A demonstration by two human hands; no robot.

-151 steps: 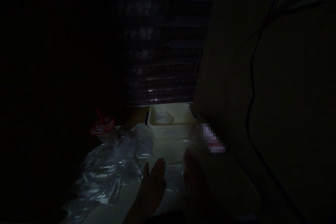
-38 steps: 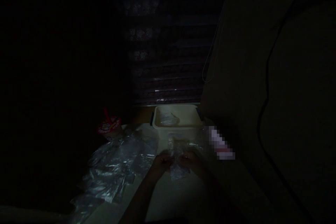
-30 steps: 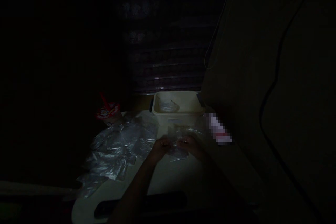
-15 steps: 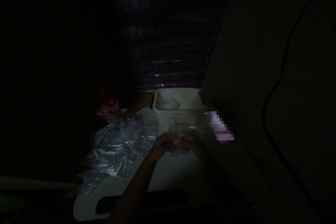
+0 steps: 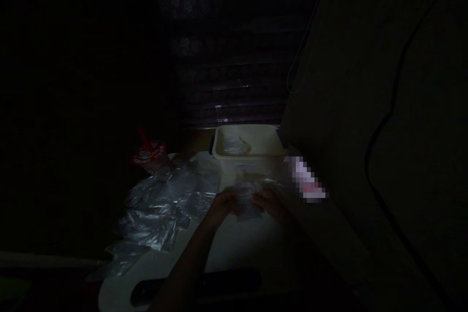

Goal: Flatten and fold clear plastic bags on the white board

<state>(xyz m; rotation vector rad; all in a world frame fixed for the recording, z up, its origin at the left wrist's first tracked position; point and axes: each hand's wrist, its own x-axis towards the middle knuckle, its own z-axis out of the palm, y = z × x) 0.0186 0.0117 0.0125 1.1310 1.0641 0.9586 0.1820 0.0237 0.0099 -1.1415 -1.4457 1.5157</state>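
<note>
Between my two hands a small clear plastic bag [image 5: 248, 207] is held over the white table [image 5: 234, 243]. My left hand [image 5: 224, 203] pinches the bag's left side, fingers closed. At its right side my right hand [image 5: 266, 201] also has its fingers closed on the plastic. Whatever may be inside the bag is too dark to make out. Just beyond the hands stands a cream plastic bin [image 5: 248, 157] with a clear plastic packet [image 5: 233, 146] lying in its left part. A spread pile of clear plastic bags [image 5: 161, 209] lies left of my left hand.
A cup with a red lid and straw [image 5: 149, 152] stands behind the bag pile. Right of the bin lies a blurred-out pink and white item [image 5: 305, 180]. The table has a dark slot [image 5: 226, 278] near its front edge. A dark cable [image 5: 393, 92] runs down the right wall.
Both hands stay in nearly the same place with the bag, which looks a little flatter between them. The view has shifted very slightly.
</note>
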